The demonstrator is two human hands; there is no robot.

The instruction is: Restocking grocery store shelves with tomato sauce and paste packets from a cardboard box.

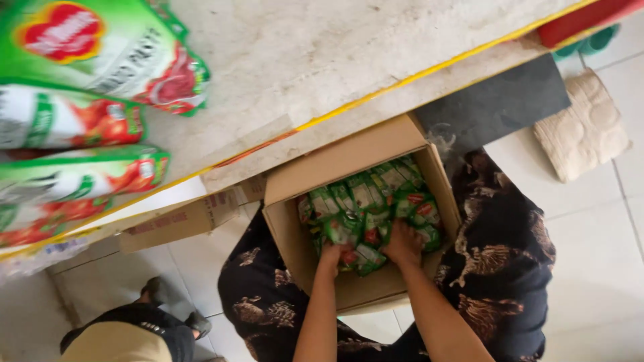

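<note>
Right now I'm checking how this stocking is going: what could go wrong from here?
Both hands, left hand and right hand, dig into the green sachets in the cardboard box; a loose grab might spill some. The box seems to rest on the person's lap, so it could tip. The green packs on the shelf lie near its edge and might slide off.

Green-red sachets [367, 208] in cardboard box [349, 159] (more [80, 114] on shelf)

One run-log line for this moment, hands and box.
left hand: gripping green sachets | right hand: on sachets, grip unclear | cardboard box: open, on lap | shelf: more green packets
</note>
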